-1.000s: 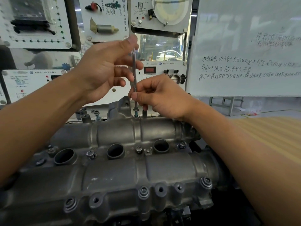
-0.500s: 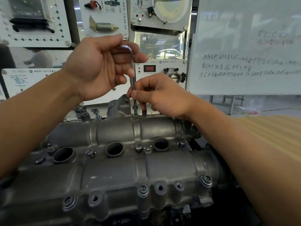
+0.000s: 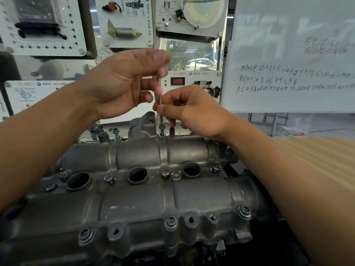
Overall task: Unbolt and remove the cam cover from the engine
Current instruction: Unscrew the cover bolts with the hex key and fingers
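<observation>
The grey cast cam cover (image 3: 146,204) fills the lower middle, with three round plug wells and several bolts along its edges. A thin L-shaped hex key (image 3: 160,116) stands upright in a raised bolt (image 3: 162,129) on the cover's far edge. My left hand (image 3: 123,83) pinches the key's blurred top end between thumb and fingers. My right hand (image 3: 194,110) pinches the shaft lower down, just above the bolt. A dark stub (image 3: 171,131) stands right of that bolt.
Training display panels (image 3: 124,22) hang behind the engine. A whiteboard (image 3: 292,54) with handwriting stands at the back right. A wooden surface (image 3: 326,160) lies to the right. Loose bolts (image 3: 116,132) stand on the cover's far left edge.
My left hand has turned the key's top end round, from fingers wrapped over the bend to a thumb-and-finger pinch. My right hand has stayed on the shaft.
</observation>
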A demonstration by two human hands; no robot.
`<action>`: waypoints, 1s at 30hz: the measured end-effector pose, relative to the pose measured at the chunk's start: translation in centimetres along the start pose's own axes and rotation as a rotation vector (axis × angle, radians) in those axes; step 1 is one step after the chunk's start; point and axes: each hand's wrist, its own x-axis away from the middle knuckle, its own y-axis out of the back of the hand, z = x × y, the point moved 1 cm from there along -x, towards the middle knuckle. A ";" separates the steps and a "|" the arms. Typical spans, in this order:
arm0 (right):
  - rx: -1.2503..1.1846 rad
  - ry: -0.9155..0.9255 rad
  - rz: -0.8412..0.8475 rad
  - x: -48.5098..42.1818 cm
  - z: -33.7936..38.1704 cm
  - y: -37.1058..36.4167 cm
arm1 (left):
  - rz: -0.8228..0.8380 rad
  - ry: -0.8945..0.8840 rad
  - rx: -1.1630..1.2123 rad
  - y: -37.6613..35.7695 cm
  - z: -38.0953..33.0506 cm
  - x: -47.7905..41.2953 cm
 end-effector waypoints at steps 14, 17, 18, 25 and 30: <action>0.038 0.025 -0.110 -0.3 -0.1 -0.1 | -0.093 0.026 -0.660 -0.3 -0.1 0.2; 0.003 0.010 -0.199 -0.4 -0.2 0.0 | 0.028 0.176 -0.871 -0.2 0.6 0.2; -0.004 -0.006 -0.236 -0.5 -0.3 0.1 | 0.095 0.228 -0.902 -0.3 0.9 0.2; 0.080 -0.189 -0.456 -1.1 -1.5 1.7 | 0.202 0.262 -1.002 -0.5 2.0 -0.1; 0.211 -0.253 -0.387 -0.3 -1.8 2.6 | 0.169 0.195 -0.953 0.0 2.0 -0.1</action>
